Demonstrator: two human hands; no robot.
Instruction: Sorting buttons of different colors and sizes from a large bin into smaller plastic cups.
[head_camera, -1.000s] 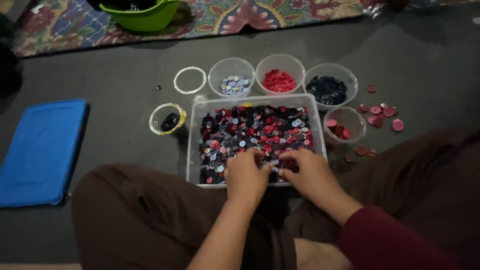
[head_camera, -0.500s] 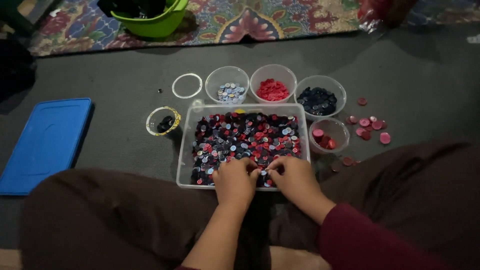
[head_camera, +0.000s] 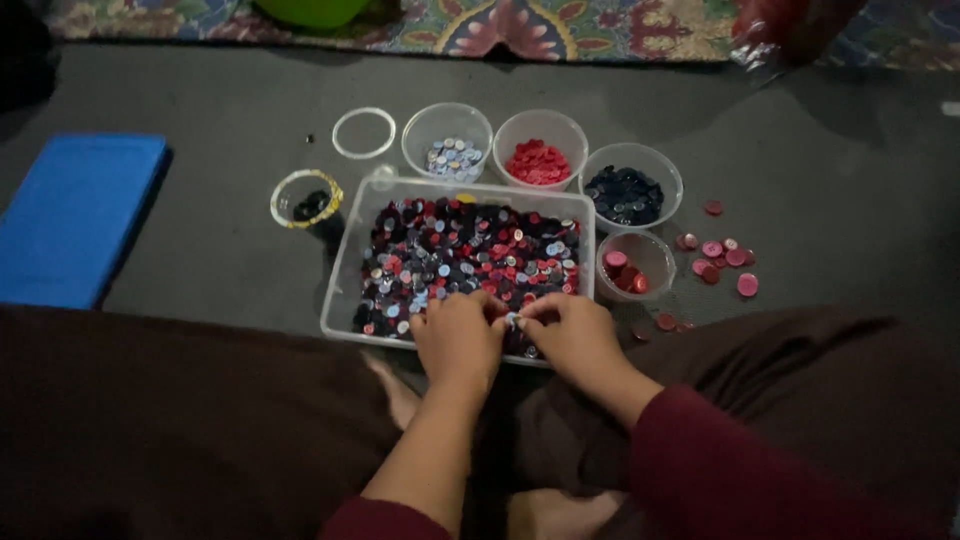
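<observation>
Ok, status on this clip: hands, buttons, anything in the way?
Left hand and right hand meet over the clear tray, pinching a small pale button. Mixed buttons fill tray. Nothing blocking.

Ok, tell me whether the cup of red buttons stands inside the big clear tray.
No, the cup of red buttons stands on the grey floor just beyond the far rim of the clear tray, between two other cups.

Dim grey floor (head_camera: 850, 130), seemingly patterned rug (head_camera: 560, 25)
</observation>
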